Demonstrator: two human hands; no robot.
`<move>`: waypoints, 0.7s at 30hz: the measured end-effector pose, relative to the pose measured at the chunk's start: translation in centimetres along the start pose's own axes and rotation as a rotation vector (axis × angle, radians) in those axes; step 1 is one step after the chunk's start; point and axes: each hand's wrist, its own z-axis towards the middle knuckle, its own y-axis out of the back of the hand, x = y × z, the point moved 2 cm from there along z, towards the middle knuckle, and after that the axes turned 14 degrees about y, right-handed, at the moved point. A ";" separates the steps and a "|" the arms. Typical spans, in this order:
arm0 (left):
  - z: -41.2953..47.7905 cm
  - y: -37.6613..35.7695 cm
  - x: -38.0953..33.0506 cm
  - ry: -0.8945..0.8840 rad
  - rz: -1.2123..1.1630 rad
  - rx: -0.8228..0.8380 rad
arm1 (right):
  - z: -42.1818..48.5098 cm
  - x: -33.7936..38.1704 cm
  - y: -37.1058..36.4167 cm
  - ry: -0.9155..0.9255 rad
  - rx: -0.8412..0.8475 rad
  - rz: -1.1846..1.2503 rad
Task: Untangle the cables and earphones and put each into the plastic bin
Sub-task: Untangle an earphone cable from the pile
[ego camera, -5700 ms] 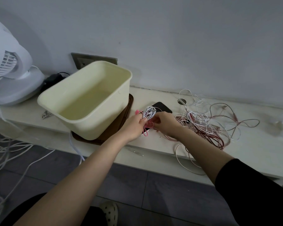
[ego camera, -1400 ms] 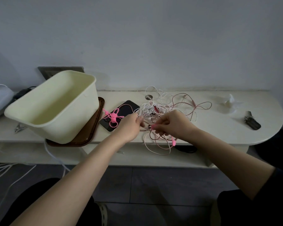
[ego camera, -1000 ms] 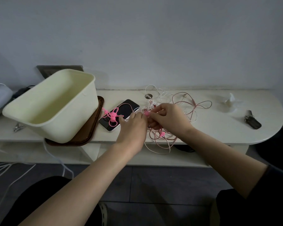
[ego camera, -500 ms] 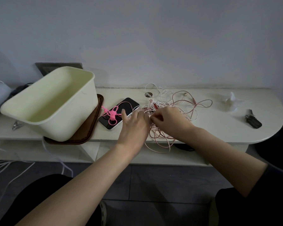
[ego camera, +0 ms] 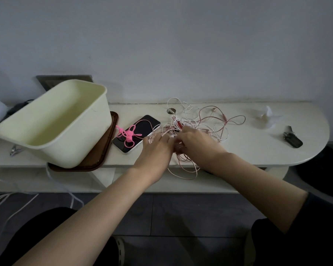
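Head view is showing us both hands working side by side at the near edge of the cable tangle (ego camera: pixel 204 121) on the bench (ego camera: pixel 248 150). Our left hand (ego camera: pixel 156 148) is laying fairly straight fingers on the wires, now drawn together where half a second ago the forefinger was spreading toward the phone (ego camera: pixel 142 125). Our right hand (ego camera: pixel 197 143) is curling its fingers into the pink and white strands, gripping them as before. A pink tie (ego camera: pixel 128 134) is lying on the phone, and the plastic bin (ego camera: pixel 69 148) is sitting tilted on a brown tray (ego camera: pixel 102 154) at the left, apart from the tangle.
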 end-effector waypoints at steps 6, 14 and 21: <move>0.0 0.5 0.4 -0.029 0.054 0.026 | 0.0 -0.5 1.3 -0.037 -0.235 0.208; -0.4 0.9 -0.5 -0.145 0.083 -0.279 | 0.0 -0.7 1.1 -0.111 -0.223 0.213; -0.4 1.0 -0.2 -0.083 0.142 -0.192 | 0.2 -0.7 1.0 -0.138 -0.040 0.303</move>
